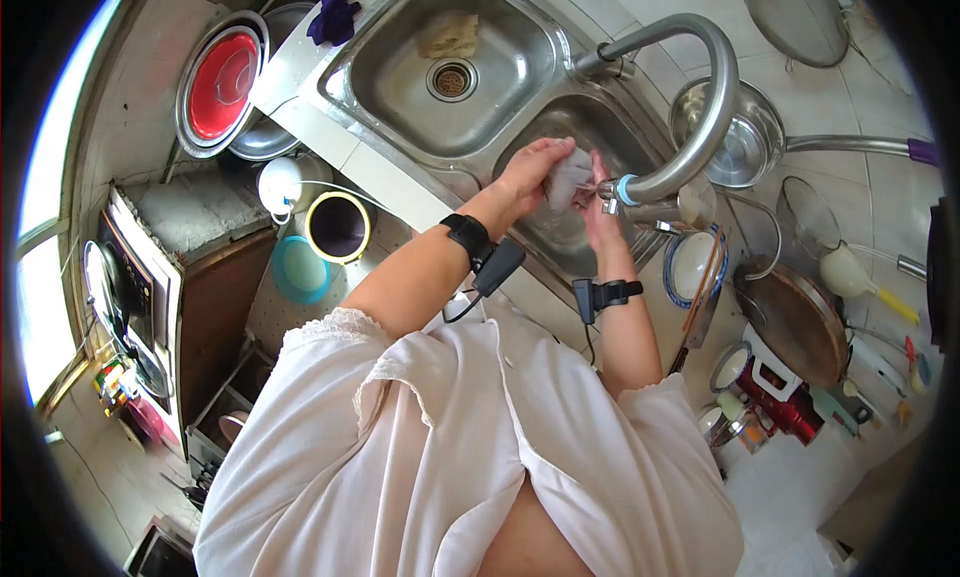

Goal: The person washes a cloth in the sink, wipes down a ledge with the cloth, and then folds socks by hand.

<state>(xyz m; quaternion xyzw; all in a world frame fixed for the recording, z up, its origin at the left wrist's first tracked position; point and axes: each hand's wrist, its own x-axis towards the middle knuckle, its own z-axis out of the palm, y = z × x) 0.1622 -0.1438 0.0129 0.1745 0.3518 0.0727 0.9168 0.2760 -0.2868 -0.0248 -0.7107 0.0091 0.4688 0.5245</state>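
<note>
Over the right-hand sink basin (570, 239), my left hand (532, 173) is closed around a wet-looking, pale grey cloth (568, 180). My right hand (600, 222) presses against the cloth's other side, its fingers partly hidden by the cloth and the tap. The curved metal tap (722, 87) ends right above my right hand, its spout beside the cloth. Whether water is running is hard to make out. Each wrist wears a black strap with a small device.
The left basin (400, 97) holds a yellowish sponge-like piece (450, 37) near its drain. Pans, including a steel saucepan (762, 137), hang or stand at right. A dark blue cloth (333, 12) lies at the sink's corner. Buckets (340, 227) stand below left.
</note>
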